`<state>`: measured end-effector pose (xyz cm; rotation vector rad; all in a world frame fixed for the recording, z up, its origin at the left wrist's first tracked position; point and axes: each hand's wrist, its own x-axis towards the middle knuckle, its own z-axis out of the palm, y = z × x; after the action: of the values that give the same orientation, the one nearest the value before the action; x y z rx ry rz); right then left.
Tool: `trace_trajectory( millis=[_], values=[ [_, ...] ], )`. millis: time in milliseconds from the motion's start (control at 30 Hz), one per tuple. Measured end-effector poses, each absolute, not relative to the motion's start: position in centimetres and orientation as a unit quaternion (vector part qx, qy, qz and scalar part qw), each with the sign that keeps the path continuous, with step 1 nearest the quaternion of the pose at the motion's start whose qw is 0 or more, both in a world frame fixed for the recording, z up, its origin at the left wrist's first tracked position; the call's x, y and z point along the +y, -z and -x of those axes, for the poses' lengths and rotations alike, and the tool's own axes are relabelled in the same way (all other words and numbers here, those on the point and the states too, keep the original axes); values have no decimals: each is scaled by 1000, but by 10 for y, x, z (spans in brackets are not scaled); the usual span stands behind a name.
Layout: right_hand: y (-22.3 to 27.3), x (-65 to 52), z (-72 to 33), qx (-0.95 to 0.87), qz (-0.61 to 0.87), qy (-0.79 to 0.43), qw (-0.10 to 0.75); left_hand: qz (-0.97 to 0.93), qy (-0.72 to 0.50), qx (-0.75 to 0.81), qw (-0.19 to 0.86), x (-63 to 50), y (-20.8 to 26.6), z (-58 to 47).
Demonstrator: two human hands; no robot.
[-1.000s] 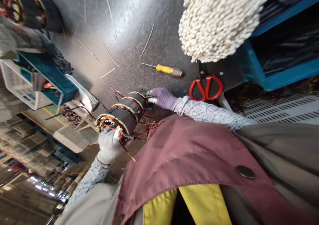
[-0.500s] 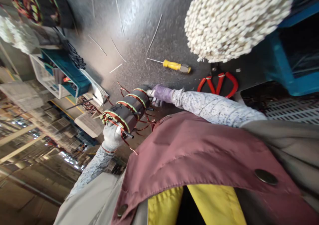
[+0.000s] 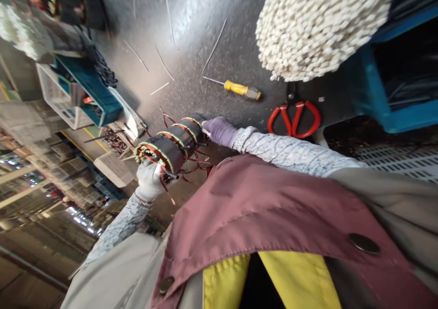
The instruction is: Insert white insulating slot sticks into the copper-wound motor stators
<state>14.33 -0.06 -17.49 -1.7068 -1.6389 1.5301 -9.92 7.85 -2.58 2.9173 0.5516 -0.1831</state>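
Between my hands is a row of wound motor stators [image 3: 160, 142], dark grey cylinders with copper coils and yellow-green insulation at their ends. Loose copper leads and dark sleeved ends stick out along its lower side. My left hand [image 3: 148, 180], in a white glove, grips the left end from below, its fingers partly hidden by the coils. At the opposite end, my right hand [image 3: 220, 130] in a purple glove presses closed fingers against the rim. A yellow screwdriver [image 3: 239, 89] lies on the dark metal table [image 3: 191, 88] beyond my right hand. Red-handled pliers or cutters [image 3: 294, 117] lie near my right forearm.
A large bundle of white sleeving tubes [image 3: 318, 31] lies at upper right, beside a blue crate [image 3: 379, 90]. Thin wire pieces [image 3: 215, 47] are scattered on the table. Other stators [image 3: 73, 3] stand at upper left, above a teal bin [image 3: 89, 88] and a white basket [image 3: 51, 88].
The stator row and my left hand have shifted slightly left and up in view. My right hand has turned, showing more of the purple glove's back. The camera has moved a little.
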Motion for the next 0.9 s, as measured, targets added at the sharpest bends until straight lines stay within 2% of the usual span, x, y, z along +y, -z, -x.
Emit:
trace_trajectory(
  millis=[100, 200, 300, 467, 667, 800, 900],
  values=[
    [183, -4, -158, -521, 592, -580, 205, -984, 50, 160, 65, 76, 25, 91],
    [188, -14, -176, -372, 629, -632, 258, -987, 51, 147, 36, 75, 24, 85],
    [188, -22, -182, -370, 657, -594, 281, -986, 62, 152, 13, 74, 25, 83],
    [179, -17, -160, -570, 621, -507, 182, -978, 97, 186, 11, 73, 27, 81],
    [168, 13, -145, -633, 604, -480, 62, -973, 85, 206, 55, 71, 28, 78],
    [164, 21, -161, -584, 595, -548, 69, -973, 102, 202, 36, 69, 27, 76],
    [153, 6, -188, -424, 609, -660, 120, -979, 83, 182, 35, 69, 27, 74]
  ],
)
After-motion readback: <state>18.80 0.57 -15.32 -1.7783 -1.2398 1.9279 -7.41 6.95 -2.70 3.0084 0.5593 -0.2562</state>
